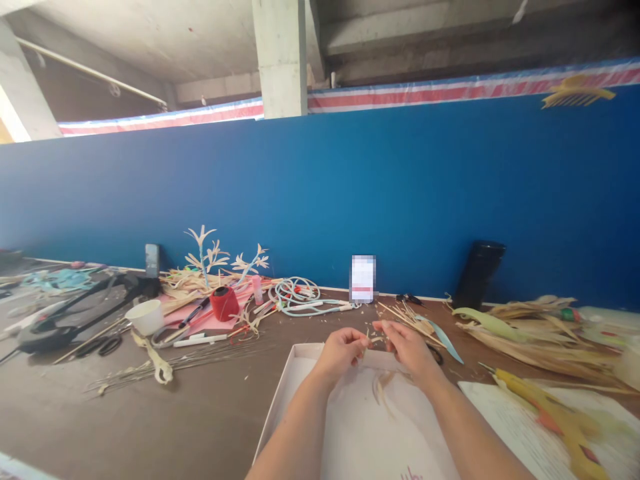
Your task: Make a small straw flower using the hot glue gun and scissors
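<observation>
Here, your left hand [345,350] pinches thin pale strip [369,339], thumb and forefinger together; your right hand [406,347] sits just beside, fingers curled, cannot tell whether clamped; strip is above far edge of white box [370,440]; curled shreds [383,393] lie inside box; yellow glue gun [543,403] at right.

Hands [345,347] over white box [370,440], blue partition [310,193]
</observation>
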Motion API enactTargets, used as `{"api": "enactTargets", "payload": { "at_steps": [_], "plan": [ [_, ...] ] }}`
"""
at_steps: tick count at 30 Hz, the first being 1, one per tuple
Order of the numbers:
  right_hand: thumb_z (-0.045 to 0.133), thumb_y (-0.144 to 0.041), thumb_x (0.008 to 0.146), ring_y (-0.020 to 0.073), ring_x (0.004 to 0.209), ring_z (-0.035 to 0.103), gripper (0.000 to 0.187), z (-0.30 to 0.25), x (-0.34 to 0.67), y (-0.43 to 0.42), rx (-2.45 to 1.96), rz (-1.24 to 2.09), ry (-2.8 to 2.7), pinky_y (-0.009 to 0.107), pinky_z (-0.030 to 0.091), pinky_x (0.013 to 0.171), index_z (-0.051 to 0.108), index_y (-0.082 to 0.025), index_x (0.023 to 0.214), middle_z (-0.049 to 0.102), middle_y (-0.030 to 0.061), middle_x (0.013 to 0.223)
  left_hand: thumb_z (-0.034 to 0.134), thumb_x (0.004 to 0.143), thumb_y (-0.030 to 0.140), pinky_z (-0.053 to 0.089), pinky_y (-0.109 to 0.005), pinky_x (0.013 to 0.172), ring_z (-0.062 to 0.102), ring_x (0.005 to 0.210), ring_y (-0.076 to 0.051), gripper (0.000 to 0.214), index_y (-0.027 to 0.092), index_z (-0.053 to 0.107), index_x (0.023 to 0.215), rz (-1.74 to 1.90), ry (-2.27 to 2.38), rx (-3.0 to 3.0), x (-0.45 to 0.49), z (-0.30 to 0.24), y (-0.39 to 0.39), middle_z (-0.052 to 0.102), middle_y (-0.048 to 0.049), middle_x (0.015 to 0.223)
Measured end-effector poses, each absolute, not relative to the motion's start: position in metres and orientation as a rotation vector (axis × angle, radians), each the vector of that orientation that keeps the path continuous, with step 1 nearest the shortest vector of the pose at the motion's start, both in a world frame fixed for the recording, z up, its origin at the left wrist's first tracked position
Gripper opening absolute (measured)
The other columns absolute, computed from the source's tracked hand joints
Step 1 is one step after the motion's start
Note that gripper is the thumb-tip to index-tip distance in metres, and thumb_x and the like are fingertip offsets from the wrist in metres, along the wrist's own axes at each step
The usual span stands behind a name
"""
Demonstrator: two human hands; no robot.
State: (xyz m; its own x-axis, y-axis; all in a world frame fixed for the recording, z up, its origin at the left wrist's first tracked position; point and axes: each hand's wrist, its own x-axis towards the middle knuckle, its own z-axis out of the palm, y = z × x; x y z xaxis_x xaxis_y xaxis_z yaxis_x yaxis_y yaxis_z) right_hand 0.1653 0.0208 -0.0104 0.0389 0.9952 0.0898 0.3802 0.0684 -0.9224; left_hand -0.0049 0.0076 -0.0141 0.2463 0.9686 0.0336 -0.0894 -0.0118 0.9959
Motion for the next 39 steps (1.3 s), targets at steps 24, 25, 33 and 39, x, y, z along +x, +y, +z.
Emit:
{"api": "enactTargets", "payload": {
  "at_steps": [24,25,33,39],
  "plan": [
    [0.071,-0.042,0.066,0.0064,0.051,0.035,0.029,-0.008,0.14,0.008,-1.169,1.354,-1.091,0.017,0.014,0.039,0.067,-0.017,0.081,0.045,-0.0036,0.058,0.064,0.069,0.04,0.028,-0.02,0.046,0.037,0.045,-0.006,0.028,0.013,0.059,0.074,1.307,1.002,1.248,-0.002,-0.017,0.013,0.048,0.0041,0.051],
    [0.071,-0.041,0.066,0.0066,0.051,0.034,0.029,-0.008,0.14,0.008,-1.173,1.343,-1.094,0.017,0.014,0.039,0.067,-0.017,0.08,0.042,-0.0043,0.056,0.064,0.069,0.04,0.027,-0.02,0.045,0.037,0.045,-0.006,0.028,0.012,0.059,0.074,1.3,1.001,1.259,-0.001,-0.017,0.012,0.048,0.004,0.051],
    [0.07,-0.042,0.065,0.0063,0.047,0.031,0.027,-0.011,0.138,0.009,-1.207,1.278,-1.123,0.018,0.015,0.039,0.065,-0.018,0.074,0.038,-0.0052,0.05,0.064,0.07,0.041,0.027,-0.021,0.045,0.038,0.045,-0.007,0.03,0.012,0.06,0.075,1.255,0.997,1.285,-0.002,-0.021,0.014,0.049,0.0037,0.051],
    [0.07,-0.043,0.067,0.0054,0.049,0.037,0.03,-0.008,0.141,0.011,-1.11,1.365,-0.945,0.015,0.016,0.035,0.065,-0.02,0.085,0.059,0.0017,0.076,0.065,0.069,0.039,0.027,-0.021,0.046,0.037,0.045,-0.006,0.028,0.012,0.059,0.075,1.231,0.935,1.267,-0.004,-0.02,0.014,0.048,0.004,0.052]
  ]
}}
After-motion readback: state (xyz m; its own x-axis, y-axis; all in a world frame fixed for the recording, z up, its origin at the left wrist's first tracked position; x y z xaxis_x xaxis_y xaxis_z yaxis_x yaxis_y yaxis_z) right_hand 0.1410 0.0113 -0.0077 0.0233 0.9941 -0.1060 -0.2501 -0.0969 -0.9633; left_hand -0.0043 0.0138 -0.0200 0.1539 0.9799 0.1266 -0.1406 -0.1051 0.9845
